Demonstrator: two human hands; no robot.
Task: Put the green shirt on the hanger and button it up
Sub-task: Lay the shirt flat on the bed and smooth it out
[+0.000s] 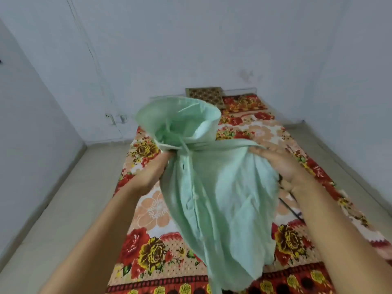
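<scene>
Below our left hand (162, 167), gripping the pale green cloth shirt (222, 198), and our right hand (283, 166), laid flat on it, a red floral blanket (146, 251) lies between white walls (191, 39).

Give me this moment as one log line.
left hand grips shirt below collar | right hand flat on shirt's side | shirt held up above floral blanket | hanger not clearly visible

Left hand (158, 166) grips the green shirt (212, 198) at its neck; right hand (282, 164) rests flat on it.
</scene>
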